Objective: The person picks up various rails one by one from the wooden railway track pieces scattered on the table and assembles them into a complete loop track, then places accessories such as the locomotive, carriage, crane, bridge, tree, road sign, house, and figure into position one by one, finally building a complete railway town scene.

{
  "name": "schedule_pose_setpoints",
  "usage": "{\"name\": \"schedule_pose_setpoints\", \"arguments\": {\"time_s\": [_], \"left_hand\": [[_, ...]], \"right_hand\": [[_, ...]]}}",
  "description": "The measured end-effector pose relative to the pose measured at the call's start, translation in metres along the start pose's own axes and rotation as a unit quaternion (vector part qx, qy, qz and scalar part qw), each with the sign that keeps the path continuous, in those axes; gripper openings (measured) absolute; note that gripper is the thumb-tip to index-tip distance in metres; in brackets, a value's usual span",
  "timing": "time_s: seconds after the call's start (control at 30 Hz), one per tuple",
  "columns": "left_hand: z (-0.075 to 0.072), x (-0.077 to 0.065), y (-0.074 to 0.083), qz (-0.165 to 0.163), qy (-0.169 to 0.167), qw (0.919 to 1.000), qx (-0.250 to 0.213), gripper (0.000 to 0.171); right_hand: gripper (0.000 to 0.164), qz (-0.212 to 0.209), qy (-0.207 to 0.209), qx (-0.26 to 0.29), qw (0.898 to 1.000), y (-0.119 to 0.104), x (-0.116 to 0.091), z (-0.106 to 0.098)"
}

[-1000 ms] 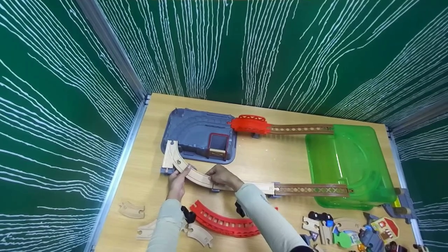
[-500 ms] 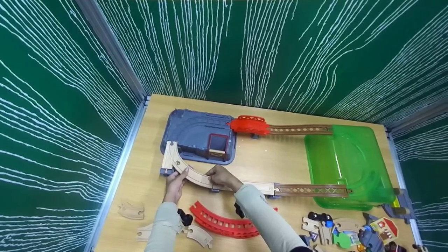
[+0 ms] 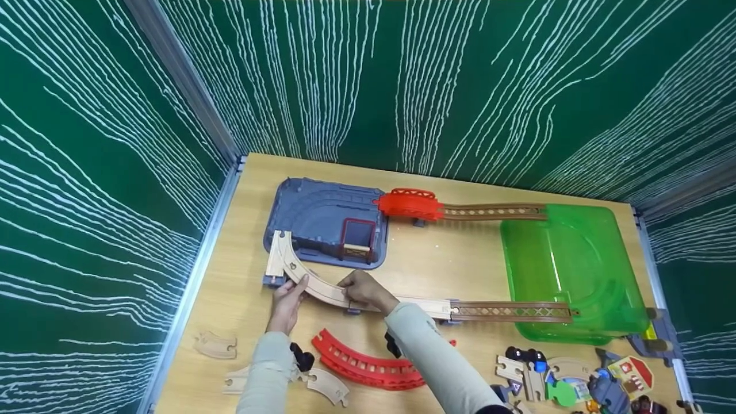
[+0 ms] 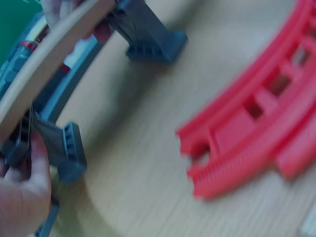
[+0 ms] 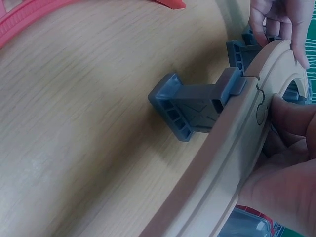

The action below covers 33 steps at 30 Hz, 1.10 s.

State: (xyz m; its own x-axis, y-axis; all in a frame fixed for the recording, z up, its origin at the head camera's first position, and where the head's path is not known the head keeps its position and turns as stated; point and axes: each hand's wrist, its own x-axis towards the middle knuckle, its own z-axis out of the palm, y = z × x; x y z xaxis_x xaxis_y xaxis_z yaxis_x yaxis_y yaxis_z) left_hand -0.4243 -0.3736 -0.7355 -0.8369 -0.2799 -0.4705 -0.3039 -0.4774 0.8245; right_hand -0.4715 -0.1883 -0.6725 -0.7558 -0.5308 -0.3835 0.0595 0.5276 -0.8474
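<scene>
Pale wood forms the forked curved track (image 3: 325, 291), its far end resting over the edge of the grey base (image 3: 310, 210) and its near end fitted to a straight wooden track (image 3: 422, 306) above a grey support (image 5: 197, 106). Clamped on the curve, the left hand (image 3: 287, 305) has its thumb on top and fingers underneath, while the right hand (image 3: 368, 289), thumb against the side, grips the straight piece just beside the joint. Red curved track (image 3: 368, 368) lies on the table (image 3: 259, 322) nearby (one end hidden behind the right sleeve (image 3: 443, 356)).
</scene>
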Motion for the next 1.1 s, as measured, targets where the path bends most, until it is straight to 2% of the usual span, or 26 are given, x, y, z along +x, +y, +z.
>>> {"name": "schedule_pose_setpoints", "arguments": {"time_s": [0.07,0.13,0.27,0.6,0.97,1.1], "left_hand": [[0.004,-0.011,0.013,-0.012,-0.019,0.9996,-0.014,0.040],[0.000,-0.012,0.012,-0.010,-0.051,0.9982,-0.029,0.045],[-0.004,-0.013,0.009,0.002,-0.064,0.9977,-0.022,0.047],[-0.002,-0.013,0.008,0.016,-0.042,0.9985,-0.031,0.042],[-0.001,-0.015,0.012,-0.010,-0.035,0.9989,-0.031,0.049],[0.000,-0.017,0.013,-0.011,-0.027,0.9992,-0.027,0.046]], "right_hand": [[0.023,-0.003,0.002,-0.005,1.000,0.000,0.000,-0.001],[0.023,-0.007,0.003,-0.002,1.000,0.000,0.000,0.000],[0.024,-0.001,0.002,0.014,1.000,0.000,0.000,0.001],[0.023,0.000,0.004,0.016,1.000,-0.001,0.000,-0.001],[0.024,-0.008,-0.002,0.039,0.999,0.000,-0.001,0.000],[0.027,-0.008,-0.002,0.036,0.999,-0.001,-0.002,0.000]]}}
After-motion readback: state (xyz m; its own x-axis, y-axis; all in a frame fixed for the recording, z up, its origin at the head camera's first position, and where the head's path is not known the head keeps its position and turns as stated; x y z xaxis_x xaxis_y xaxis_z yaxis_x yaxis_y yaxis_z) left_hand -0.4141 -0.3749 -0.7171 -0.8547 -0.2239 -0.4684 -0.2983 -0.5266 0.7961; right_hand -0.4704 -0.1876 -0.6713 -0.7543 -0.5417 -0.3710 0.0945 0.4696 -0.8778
